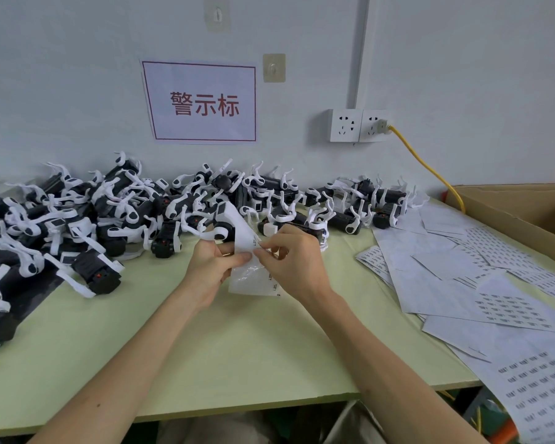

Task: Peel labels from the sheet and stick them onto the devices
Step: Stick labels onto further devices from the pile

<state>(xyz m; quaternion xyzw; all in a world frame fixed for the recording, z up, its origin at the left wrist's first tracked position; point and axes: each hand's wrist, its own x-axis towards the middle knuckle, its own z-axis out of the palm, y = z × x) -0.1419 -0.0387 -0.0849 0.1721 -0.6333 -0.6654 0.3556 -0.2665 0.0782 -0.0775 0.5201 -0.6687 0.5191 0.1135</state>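
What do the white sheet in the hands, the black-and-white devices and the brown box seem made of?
The white label sheet: probably glossy backing paper; it shines and bends softly. The black-and-white devices: apparently moulded plastic, matt black bodies, smooth white arms. The brown box: likely cardboard, dull brown with folded flap.

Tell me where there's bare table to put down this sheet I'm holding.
Bare green table runs from below the held sheet to the near edge, bordered left by the devices and right by the loose sheets. Crowded: devices along the wall, loose sheets and the cardboard box at right.
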